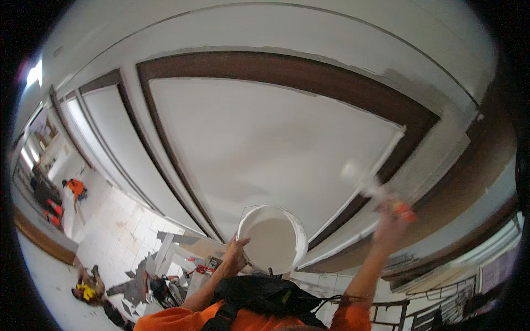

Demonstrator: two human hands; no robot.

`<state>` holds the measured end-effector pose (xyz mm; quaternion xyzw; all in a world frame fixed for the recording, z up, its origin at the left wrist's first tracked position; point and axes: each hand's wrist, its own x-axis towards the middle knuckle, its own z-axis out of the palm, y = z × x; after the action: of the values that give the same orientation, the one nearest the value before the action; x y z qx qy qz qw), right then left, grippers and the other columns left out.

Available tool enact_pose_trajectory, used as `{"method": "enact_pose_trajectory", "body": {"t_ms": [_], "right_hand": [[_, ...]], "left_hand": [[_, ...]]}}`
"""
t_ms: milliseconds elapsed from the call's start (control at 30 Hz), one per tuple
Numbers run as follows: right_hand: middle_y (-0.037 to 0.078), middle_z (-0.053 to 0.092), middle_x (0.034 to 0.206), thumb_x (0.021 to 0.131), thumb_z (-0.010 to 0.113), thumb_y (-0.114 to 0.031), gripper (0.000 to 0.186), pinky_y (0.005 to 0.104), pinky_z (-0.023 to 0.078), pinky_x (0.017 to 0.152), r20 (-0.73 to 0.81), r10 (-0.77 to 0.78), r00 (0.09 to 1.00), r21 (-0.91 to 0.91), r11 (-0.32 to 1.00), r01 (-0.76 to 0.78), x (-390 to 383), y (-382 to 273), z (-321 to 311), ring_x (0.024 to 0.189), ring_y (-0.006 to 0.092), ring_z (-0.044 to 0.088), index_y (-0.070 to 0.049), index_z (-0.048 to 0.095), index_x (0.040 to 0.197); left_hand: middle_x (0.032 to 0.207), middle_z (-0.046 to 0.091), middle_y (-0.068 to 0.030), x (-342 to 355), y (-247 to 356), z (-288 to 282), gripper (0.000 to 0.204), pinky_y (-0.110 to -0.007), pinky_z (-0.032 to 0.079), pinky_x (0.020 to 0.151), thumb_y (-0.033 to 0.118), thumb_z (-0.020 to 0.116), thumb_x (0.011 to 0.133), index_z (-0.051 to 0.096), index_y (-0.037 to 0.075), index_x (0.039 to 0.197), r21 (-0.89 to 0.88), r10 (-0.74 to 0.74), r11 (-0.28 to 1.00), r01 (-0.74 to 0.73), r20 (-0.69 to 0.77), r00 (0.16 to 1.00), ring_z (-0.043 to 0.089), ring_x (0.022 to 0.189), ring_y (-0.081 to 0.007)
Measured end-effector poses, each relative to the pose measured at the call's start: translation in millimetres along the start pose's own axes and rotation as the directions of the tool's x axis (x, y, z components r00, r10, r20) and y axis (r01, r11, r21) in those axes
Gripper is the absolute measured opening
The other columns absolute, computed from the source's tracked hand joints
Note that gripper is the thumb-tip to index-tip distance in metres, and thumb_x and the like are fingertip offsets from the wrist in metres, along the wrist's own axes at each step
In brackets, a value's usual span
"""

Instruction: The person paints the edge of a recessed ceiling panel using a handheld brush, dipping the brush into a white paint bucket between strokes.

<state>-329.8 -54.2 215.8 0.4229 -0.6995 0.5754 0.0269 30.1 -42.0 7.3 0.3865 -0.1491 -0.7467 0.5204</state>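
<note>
My left hand (234,257) is closed on the left rim of a white bucket (302,243), holding it in front of my chest. Pale, creamy paint or filler (270,243) is inside. Out to the right, my raised right hand (388,222) grips a tool (404,211) with an orange-red handle. Its whitish head is smeared by motion, so its exact kind is unclear. That head is by the right edge of a large white panel (248,132), next to the dark brown band (276,62) around it; whether it touches is unclear.
At lower left, a crouching person in orange (75,189) is near orange cones (54,207), and another person (88,287) is nearer. Grey offcuts (132,284) and red tools (203,269) lie below my left arm. Metal ladder-like frames (430,309) stand at lower right.
</note>
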Motion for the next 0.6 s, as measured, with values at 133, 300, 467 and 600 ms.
{"method": "enact_pose_trajectory", "body": {"t_ms": [133, 300, 467, 600], "right_hand": [[0.006, 0.067, 0.083, 0.086, 0.076, -0.016, 0.022, 0.0288, 0.05, 0.068, 0.562, -0.092, 0.822, 0.373, 0.915, -0.153, -91.3, 59.0, 60.6, 0.075, 0.0115, 0.061, 0.001, 0.067, 0.097], [0.004, 0.067, 0.081, 0.09, 0.072, -0.011, 0.016, 0.0271, 0.051, 0.066, 0.695, -0.008, 0.719, 0.256, 0.937, -0.237, -161.8, 60.1, 77.9, 0.072, 0.0106, 0.062, 0.0, 0.064, 0.098], [0.004, 0.066, 0.08, 0.09, 0.068, -0.011, 0.013, 0.0291, 0.051, 0.069, 0.738, 0.04, 0.673, 0.249, 0.912, -0.326, -189.3, 98.9, 90.6, 0.074, 0.0106, 0.062, -0.002, 0.067, 0.098], [0.009, 0.07, 0.085, 0.091, 0.067, -0.009, 0.015, 0.0301, 0.053, 0.072, 0.811, 0.098, 0.577, 0.021, 0.981, -0.195, -180.7, 75.7, 90.1, 0.078, 0.0139, 0.066, 0.0, 0.068, 0.103]], "left_hand": [[0.131, 0.054, -0.0162, -2.1, 6.6, 8.8, 0.057, -0.049, 0.051, 0.095, 0.002, 0.052, 0.093, 0.036, 0.008, 0.147, 0.048, -0.027, 0.998, 0.028, -0.016, 0.999, 0.056, 0.118, -0.0318], [0.121, 0.059, -0.0166, -16.0, 18.7, 12.9, 0.056, -0.042, 0.05, 0.095, -0.002, 0.054, 0.087, 0.046, 0.007, 0.141, 0.299, 0.06, 0.954, -0.01, -0.157, 0.986, 0.057, 0.114, -0.0306], [0.118, 0.059, -0.0175, -16.1, 20.8, 8.2, 0.054, -0.046, 0.049, 0.094, 0.002, 0.06, 0.082, 0.05, 0.003, 0.135, 0.464, -0.083, 0.843, 0.27, -0.384, 0.92, 0.058, 0.11, -0.0325], [0.113, 0.062, -0.018, -15.0, 21.9, 14.6, 0.06, -0.038, 0.057, 0.081, -0.005, 0.055, 0.074, 0.052, 0.002, 0.133, 0.29, 0.015, 0.956, 0.048, -0.212, 0.977, 0.065, 0.094, -0.0278]]}}
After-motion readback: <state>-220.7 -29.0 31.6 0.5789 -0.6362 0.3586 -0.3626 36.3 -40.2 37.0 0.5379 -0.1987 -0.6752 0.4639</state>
